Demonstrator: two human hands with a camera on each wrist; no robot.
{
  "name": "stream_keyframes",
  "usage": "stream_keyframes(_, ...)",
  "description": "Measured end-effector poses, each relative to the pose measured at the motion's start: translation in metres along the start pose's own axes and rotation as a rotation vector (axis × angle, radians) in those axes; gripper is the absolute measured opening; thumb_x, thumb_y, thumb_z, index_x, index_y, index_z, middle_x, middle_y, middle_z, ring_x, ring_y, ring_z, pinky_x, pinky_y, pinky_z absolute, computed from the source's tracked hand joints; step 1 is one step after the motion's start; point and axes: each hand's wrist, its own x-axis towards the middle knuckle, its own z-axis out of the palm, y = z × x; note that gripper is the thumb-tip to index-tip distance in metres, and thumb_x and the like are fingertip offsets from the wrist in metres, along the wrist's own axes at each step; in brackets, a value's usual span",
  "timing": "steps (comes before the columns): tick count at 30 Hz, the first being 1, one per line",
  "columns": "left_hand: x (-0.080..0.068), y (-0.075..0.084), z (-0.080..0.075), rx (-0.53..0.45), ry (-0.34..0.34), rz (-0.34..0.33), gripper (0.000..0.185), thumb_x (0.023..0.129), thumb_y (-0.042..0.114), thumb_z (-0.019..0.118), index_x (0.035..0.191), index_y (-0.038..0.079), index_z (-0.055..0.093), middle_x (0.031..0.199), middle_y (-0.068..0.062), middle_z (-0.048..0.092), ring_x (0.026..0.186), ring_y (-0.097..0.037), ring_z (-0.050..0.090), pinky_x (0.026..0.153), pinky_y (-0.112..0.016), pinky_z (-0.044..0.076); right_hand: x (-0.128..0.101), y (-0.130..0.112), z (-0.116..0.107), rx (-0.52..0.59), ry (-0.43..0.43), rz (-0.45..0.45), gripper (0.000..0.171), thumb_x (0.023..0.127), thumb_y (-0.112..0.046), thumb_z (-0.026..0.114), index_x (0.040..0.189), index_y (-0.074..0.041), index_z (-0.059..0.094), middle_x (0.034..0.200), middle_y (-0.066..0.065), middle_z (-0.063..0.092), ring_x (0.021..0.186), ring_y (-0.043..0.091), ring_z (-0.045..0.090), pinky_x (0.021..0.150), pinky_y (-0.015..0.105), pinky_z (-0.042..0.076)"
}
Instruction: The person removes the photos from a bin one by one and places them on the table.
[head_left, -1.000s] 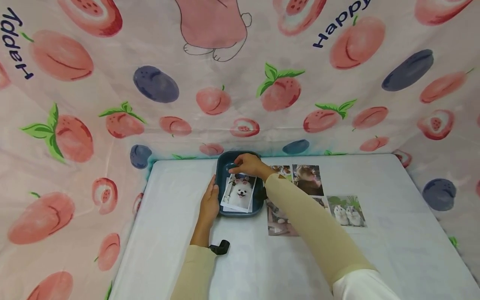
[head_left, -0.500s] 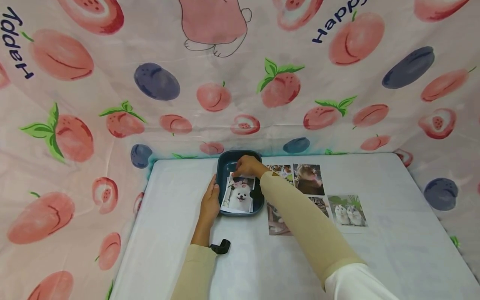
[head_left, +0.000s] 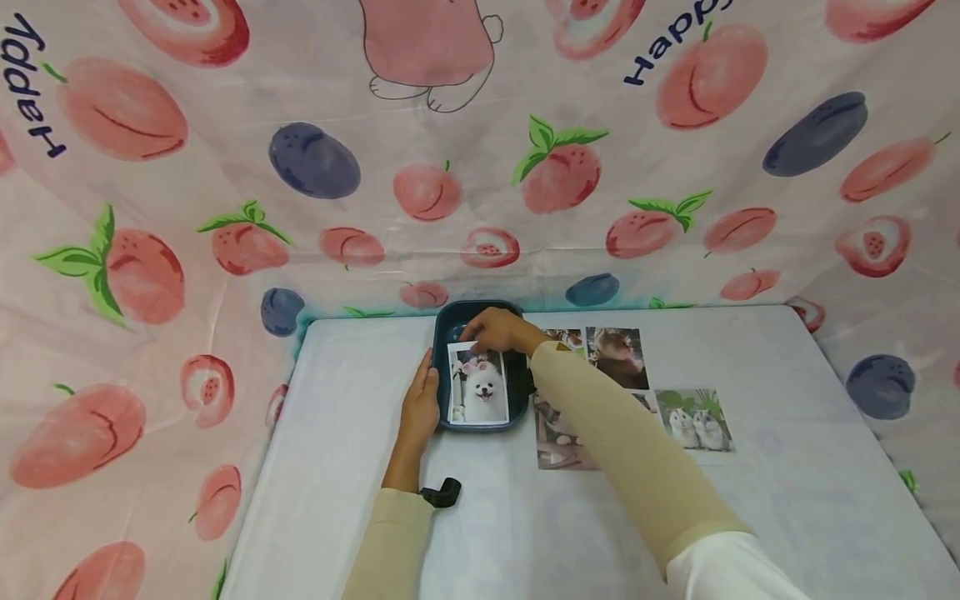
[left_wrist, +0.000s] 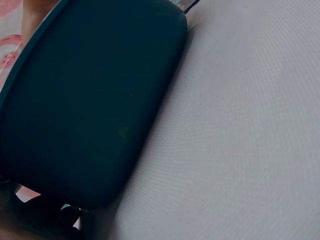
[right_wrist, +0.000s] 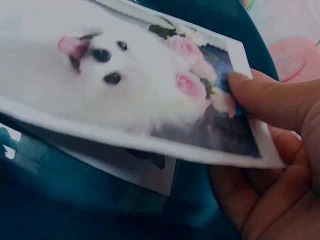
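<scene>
1. A dark teal tray (head_left: 441, 333) holds a white-bordered photo (head_left: 478, 387) of a white dog with pink flowers.
2. At its 3 o'clock lie brown-toned prints (head_left: 617, 358) and a green-backed print of two white animals (head_left: 693, 421).
3. The table cover (head_left: 750, 500) is pale grey-white.
4. The backdrop (head_left: 225, 125) is pink, patterned with peaches, navy plums and green leaves.
5. Both sleeves (head_left: 622, 450) are beige.

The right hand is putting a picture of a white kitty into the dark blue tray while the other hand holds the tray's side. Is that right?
Almost. The picture shows a fluffy white dog, not a kitty; the right wrist view shows its black nose and pink tongue up close. The rest holds: the right hand pinches it over the dark blue tray, and the left hand rests against the tray's side.
</scene>
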Motion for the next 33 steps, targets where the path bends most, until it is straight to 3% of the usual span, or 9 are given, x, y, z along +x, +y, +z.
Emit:
stream_keyframes(8,0.003,0.001,0.000,-0.026,-0.008,0.001,0.051,0.112,0.040,0.035,0.162,0.034,0.029,0.169,0.003,0.027,0.158,-0.029,0.019,0.127,-0.057,0.017,-0.013,0.010,-0.012,0.186,0.052,-0.044,0.022,0.095,-0.022,0.074,0.116,-0.015,0.075,0.100,0.003,0.076,0.083,0.016,0.068,0.073,0.030,0.055)
stream_keyframes(15,0.007,0.003,-0.002,-0.021,-0.010,0.020,0.051,0.112,0.041,0.035,0.162,0.032,0.029,0.169,0.002,0.028,0.158,-0.030,0.019,0.127,-0.056,0.017,-0.034,0.025,-0.041,0.398,0.125,-0.062,0.028,0.096,-0.023,0.074,0.122,-0.013,0.073,0.100,0.008,0.074,0.085,0.020,0.065,0.075,0.033,0.055)
stream_keyframes(20,0.009,0.003,-0.004,-0.024,-0.015,0.026,0.052,0.111,0.042,0.035,0.162,0.033,0.029,0.169,0.003,0.028,0.158,-0.029,0.019,0.127,-0.057,0.017,-0.056,0.039,-0.069,0.403,0.154,-0.052,0.034,0.096,-0.028,0.074,0.127,-0.015,0.071,0.114,0.006,0.072,0.098,0.021,0.064,0.082,0.036,0.054)
stream_keyframes(23,0.009,0.004,-0.005,-0.031,-0.017,0.019,0.052,0.111,0.043,0.036,0.162,0.034,0.029,0.169,0.003,0.028,0.158,-0.029,0.019,0.127,-0.057,0.017,-0.070,0.051,-0.085,0.398,0.196,-0.042,0.037,0.095,-0.028,0.074,0.128,-0.013,0.071,0.112,0.006,0.071,0.098,0.022,0.065,0.081,0.035,0.054)
stream_keyframes(27,0.009,0.006,-0.004,-0.030,-0.018,0.006,0.053,0.111,0.046,0.035,0.162,0.034,0.028,0.169,0.003,0.027,0.158,-0.029,0.019,0.127,-0.057,0.017,-0.089,0.074,-0.105,0.398,0.261,-0.002,0.037,0.094,-0.028,0.075,0.127,-0.013,0.072,0.107,0.007,0.072,0.094,0.022,0.065,0.081,0.034,0.054)
stream_keyframes(33,0.010,0.007,-0.001,-0.022,-0.015,-0.002,0.052,0.111,0.043,0.035,0.162,0.034,0.028,0.169,0.003,0.027,0.158,-0.030,0.018,0.127,-0.057,0.016,-0.119,0.116,-0.133,0.336,0.305,0.057,0.039,0.095,-0.029,0.075,0.129,-0.011,0.071,0.120,0.009,0.070,0.102,0.022,0.062,0.085,0.036,0.051)
